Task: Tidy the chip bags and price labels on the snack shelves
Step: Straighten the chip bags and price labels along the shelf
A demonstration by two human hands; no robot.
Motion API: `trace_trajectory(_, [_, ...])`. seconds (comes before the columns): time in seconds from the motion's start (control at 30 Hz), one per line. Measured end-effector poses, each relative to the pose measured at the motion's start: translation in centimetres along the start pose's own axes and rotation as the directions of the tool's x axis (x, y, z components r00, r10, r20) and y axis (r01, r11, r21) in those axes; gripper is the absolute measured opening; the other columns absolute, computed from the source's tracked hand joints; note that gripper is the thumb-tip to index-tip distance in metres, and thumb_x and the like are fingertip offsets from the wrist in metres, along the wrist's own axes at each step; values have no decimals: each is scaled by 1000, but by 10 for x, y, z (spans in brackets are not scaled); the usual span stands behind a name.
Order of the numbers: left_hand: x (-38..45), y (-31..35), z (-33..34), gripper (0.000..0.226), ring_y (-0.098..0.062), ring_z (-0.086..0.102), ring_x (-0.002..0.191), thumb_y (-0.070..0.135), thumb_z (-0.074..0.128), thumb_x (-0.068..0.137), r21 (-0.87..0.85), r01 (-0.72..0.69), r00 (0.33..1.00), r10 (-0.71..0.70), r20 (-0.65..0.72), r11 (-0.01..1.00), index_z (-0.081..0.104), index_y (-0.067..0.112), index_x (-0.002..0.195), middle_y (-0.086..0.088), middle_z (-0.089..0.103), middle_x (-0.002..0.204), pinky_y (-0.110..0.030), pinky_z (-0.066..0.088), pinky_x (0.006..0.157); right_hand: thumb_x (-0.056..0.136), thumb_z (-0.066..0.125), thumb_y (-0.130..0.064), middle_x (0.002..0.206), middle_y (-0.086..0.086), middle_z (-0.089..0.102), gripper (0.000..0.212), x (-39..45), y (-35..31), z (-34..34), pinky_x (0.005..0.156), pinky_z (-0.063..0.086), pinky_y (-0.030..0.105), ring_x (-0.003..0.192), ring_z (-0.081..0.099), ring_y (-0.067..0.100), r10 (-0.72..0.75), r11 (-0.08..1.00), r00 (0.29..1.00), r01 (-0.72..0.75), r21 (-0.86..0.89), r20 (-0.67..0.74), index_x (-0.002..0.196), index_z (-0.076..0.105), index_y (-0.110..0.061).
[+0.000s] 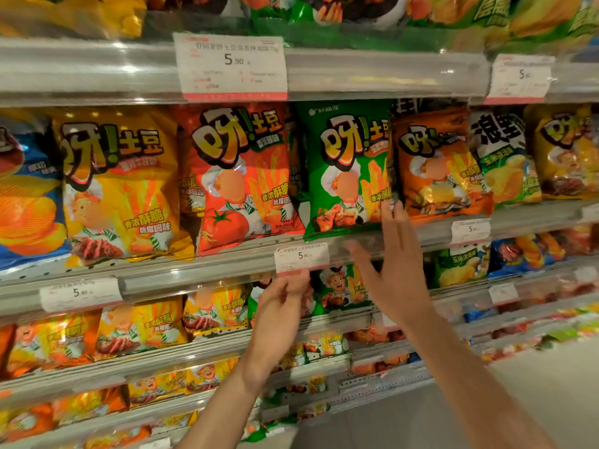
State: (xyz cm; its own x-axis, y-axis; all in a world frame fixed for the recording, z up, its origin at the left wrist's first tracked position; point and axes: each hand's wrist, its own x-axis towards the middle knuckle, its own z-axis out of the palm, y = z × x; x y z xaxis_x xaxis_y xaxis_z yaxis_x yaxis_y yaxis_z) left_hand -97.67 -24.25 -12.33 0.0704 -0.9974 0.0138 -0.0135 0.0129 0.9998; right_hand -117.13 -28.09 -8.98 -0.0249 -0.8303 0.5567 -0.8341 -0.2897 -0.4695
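Left hand [282, 303]: pinching lower edge of price label [302, 258], centre frame — seating it in the rail.
Right hand [389, 264]: fingers spread, empty — steadying green chip bag [346, 170].

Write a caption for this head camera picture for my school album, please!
Left hand pinches a white price label on the shelf rail while the open right hand touches a green chip bag.

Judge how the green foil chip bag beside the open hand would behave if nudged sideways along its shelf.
The green foil chip bag looks puffed, so probably light and easily shifted. Its glossy film may slide readily. Standing upright on its bottom edge, it could tip against the neighbouring orange foil chip bag.
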Motion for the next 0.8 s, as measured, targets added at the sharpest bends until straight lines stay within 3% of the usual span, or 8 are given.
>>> trace_trajectory(0.07, [-3, -7, -7, 22, 3, 66, 100, 38, 53, 104, 234, -89, 995, 78, 55, 968, 70, 25, 110, 15, 72, 103, -15, 51, 85, 98, 38, -66, 171, 6, 6, 81, -25, 2, 0, 125, 15, 54, 158, 1, 23, 30, 1000, 999, -29, -10, 40, 162, 12, -25])
trace_trajectory(0.17, [-10, -19, -12, 51, -7, 63, 118, 63, 48, 95, 426, -155, 985, 106, 137, 891, 63, 29, 130, 14, 67, 123, -34, 52, 101, 99, 42, -62, 171, -5, -3, 77, -65, 9, -2, 126, 10, 44, 157, -5, 13, 44, 999, 993, -44, 2, 111, 162, 9, -32])
trace_trajectory(0.23, [-18, -24, -12, 58, -7, 59, 124, 63, 50, 94, 491, -183, 981, 123, 152, 852, 59, 27, 139, 12, 62, 135, -38, 49, 107, 98, 45, -63, 168, -14, 1, 75, -88, 13, -7, 121, 14, 33, 153, 0, 2, 131, 987, 970, -147, 63, 206, 159, 8, -40])
trace_trajectory(0.33, [-29, -28, -6, 53, -4, 54, 125, 56, 54, 97, 538, -202, 979, 148, 143, 818, 57, 27, 141, 10, 61, 137, -33, 45, 109, 95, 47, -62, 161, -15, 25, 75, -112, 28, -10, 114, 27, 26, 142, 27, 0, 236, 951, 909, -288, 110, 343, 157, 11, -41])
trace_trajectory(0.43, [-37, -32, 7, 58, -4, 54, 124, 64, 51, 94, 561, -181, 983, 131, 129, 808, 57, 28, 140, 12, 60, 137, -31, 45, 107, 92, 48, -67, 157, -6, 40, 78, -123, 55, -14, 111, 44, 41, 128, 50, 12, 323, 921, 872, -378, 88, 367, 158, 23, -34])
trace_trajectory(0.57, [-43, -29, 42, 58, -8, 56, 126, 65, 48, 94, 582, -174, 982, 99, 158, 794, 52, 32, 143, 13, 55, 140, -35, 47, 107, 89, 47, -70, 146, -7, 51, 76, -120, 97, -30, 105, 50, 41, 131, 51, 9, 356, 895, 859, -426, 129, 369, 154, 33, -34])
trace_trajectory(0.7, [-35, -19, 99, 47, -6, 55, 126, 54, 53, 98, 617, -177, 983, 109, 147, 766, 51, 36, 142, 16, 54, 140, -35, 48, 106, 87, 47, -69, 133, -10, 57, 74, -104, 149, -53, 94, 54, 37, 114, 59, 3, 361, 883, 868, -435, 174, 341, 151, 38, -32])
trace_trajectory(0.8, [-27, -15, 154, 43, -2, 59, 116, 47, 56, 98, 611, -151, 988, 131, 77, 777, 52, 35, 139, 19, 56, 128, -35, 51, 100, 90, 48, -66, 126, -15, 57, 65, -91, 202, -75, 83, 52, 24, 110, 58, -3, 318, 886, 879, -410, 219, 356, 148, 38, -38])
